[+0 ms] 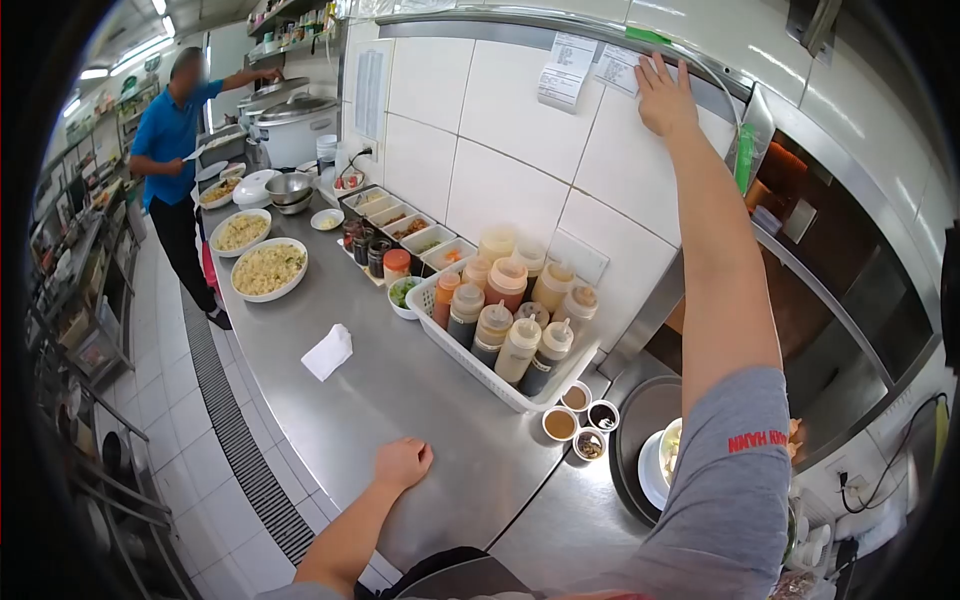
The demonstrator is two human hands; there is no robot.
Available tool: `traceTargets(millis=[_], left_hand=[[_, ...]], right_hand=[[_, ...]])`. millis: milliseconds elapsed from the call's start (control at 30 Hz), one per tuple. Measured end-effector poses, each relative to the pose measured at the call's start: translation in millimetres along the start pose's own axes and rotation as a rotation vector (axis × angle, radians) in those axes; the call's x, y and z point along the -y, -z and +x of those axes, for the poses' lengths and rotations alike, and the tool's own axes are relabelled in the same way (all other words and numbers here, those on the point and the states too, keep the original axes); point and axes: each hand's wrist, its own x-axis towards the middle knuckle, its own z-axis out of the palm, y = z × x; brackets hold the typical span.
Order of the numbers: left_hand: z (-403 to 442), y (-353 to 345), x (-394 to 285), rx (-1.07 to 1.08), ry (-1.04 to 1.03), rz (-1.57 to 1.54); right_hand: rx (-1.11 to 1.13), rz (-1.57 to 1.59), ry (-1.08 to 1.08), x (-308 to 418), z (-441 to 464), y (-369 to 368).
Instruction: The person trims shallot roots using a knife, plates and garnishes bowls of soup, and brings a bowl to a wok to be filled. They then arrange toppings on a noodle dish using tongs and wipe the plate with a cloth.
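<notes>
High on the tiled wall, my right hand (664, 97) lies against the metal rail, its fingers apart at the edge of a printed slip (617, 68). A longer slip (567, 72) hangs just left of it. My left hand (403, 462) rests on the steel counter (375, 400) with its fingers curled in; whether anything is inside them is hidden. A folded white cloth or paper (328, 352) lies on the counter beyond that hand. Several squeeze bottles stand in a white basket (470, 362) against the wall.
Large bowls of food (269, 270) stand along the counter's left edge, with topping containers (410, 227) by the wall. Small sauce cups (560, 423) and a round dark tray (625, 450) are at the right. Another person (165, 135) stands at the far left near big pots (296, 118).
</notes>
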Motion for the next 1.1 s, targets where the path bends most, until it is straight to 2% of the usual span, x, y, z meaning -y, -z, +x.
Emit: traceTargets(millis=[367, 500, 633, 700, 733, 800, 833, 867, 900, 967, 1000, 1033, 1067, 1100], left_hand=[[-6, -1, -3, -0.057, -0.007, -0.076], [-2, 3, -1, 0.011, -0.001, -0.015], [-3, 7, -3, 0.079, 0.069, -0.021], [-3, 0, 2, 0.084, 0.077, -0.053], [0, 0, 6, 0.142, 0.078, -0.046], [-4, 3, 8, 0.136, 0.112, -0.125], [-8, 25, -3, 0.129, 0.119, -0.221], [-16, 22, 2, -0.022, 0.015, -0.349], [-26, 26, 2, -0.047, -0.004, -0.409], [-55, 56, -9, -0.201, -0.038, -0.560], [-68, 64, -2, -0.325, -0.071, -0.609], [-84, 72, 12, -0.405, 0.007, -0.584], [-99, 80, 25, -0.475, 0.078, -0.558], [-111, 91, 38, -0.585, 0.300, -0.646]], right_hand=[[0.088, 0.025, -0.025, -31, -46, 12], [0.213, 0.107, -0.092, -31, -39, 15], [0.172, 0.231, -0.130, -25, -38, 9], [-0.267, 0.343, -0.201, -8, -54, 11], [-0.254, 0.355, -0.168, 1, -61, 30], [-0.019, 0.633, 0.068, 48, -82, 85], [-0.366, 0.760, 0.200, 82, -105, 100], [-0.311, 0.736, 0.305, 112, -131, 126], [-0.272, 0.704, 0.413, 139, -159, 152], [-0.287, 1.295, 0.439, 195, -232, 189], [-0.185, 1.324, 0.456, 220, -267, 194], [-0.118, 1.552, 0.433, 246, -298, 218], [-0.148, 1.609, 0.482, 272, -324, 231], [0.137, 1.658, 0.459, 292, -343, 252]])
